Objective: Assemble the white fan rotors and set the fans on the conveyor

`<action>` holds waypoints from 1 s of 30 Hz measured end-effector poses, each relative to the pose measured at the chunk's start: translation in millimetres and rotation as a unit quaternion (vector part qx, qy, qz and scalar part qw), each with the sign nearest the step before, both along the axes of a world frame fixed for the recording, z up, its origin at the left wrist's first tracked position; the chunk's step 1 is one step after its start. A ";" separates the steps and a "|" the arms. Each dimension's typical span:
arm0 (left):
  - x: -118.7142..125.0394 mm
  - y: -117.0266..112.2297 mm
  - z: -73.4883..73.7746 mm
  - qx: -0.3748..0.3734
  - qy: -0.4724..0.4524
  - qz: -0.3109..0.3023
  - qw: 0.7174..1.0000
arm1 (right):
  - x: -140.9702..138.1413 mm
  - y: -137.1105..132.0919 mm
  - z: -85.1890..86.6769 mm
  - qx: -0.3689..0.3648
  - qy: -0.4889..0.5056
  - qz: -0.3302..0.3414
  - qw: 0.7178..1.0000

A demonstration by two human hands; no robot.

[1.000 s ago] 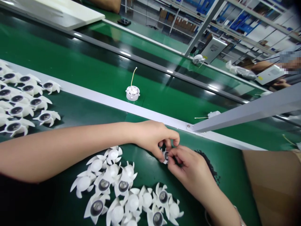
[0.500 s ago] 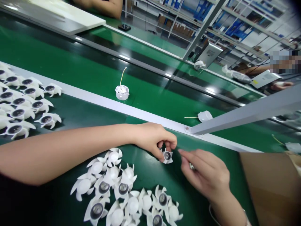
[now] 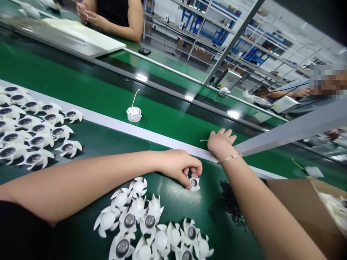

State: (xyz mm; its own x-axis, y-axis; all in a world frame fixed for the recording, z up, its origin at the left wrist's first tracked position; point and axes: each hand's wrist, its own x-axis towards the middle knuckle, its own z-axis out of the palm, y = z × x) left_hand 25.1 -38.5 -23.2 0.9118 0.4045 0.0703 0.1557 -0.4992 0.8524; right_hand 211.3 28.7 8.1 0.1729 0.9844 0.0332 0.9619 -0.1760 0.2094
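My left hand (image 3: pixel 181 167) pinches a small white fan impeller (image 3: pixel 194 183) with a dark hub, just above the green bench. My right hand (image 3: pixel 221 141) is stretched over the white rail onto the green conveyor, its fingers spread. A thin pale wire (image 3: pixel 204 141) pokes out to the left of this hand; the part it belongs to is hidden behind the hand. Below my left forearm lies a loose group of white fan impellers (image 3: pixel 160 239), some hub up and some face down. More impellers (image 3: pixel 38 141) stand in rows at the left, hubs upward.
A round white fan housing (image 3: pixel 134 115) with an upright wire sits on the conveyor (image 3: pixel 89 97). A grey post (image 3: pixel 287 133) slants across the right. An open cardboard box (image 3: pixel 292 195) holds white pieces at the right. Across the line, a co-worker's hands (image 3: pixel 93 18) are near a white board (image 3: pixel 105 43).
My right hand has moved from beside the impeller, forward over the rail to the conveyor, and its fingers have spread. My left hand still holds the impeller. The view has shifted slightly.
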 end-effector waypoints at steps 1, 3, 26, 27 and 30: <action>-0.2 -0.1 -0.6 -0.008 -0.002 -0.001 1.000 | -0.2 5.5 0.7 -0.003 0.006 -0.011 1.000; -0.5 -0.2 -1.6 -0.022 -0.007 0.000 1.000 | 2.0 2.9 6.7 -0.008 0.028 0.007 1.000; 2.0 10.9 10.5 -0.096 0.020 0.068 0.993 | 36.2 -166.9 -8.3 0.019 0.397 0.341 0.852; 2.8 12.1 11.6 -0.097 0.027 0.065 0.993 | 36.5 -166.4 -8.6 0.016 0.400 0.332 0.854; 4.2 12.7 12.3 -0.108 0.036 0.081 0.990 | 39.0 -165.1 -4.8 -0.004 0.420 0.329 0.846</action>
State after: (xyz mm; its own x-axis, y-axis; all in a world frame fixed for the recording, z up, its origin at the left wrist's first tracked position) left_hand 29.3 -25.8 -10.9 0.8329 0.5448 -0.0975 0.2839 -0.2692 0.9203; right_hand 250.3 -136.4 3.3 -0.4525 0.8766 0.1639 0.6611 0.4531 -0.5981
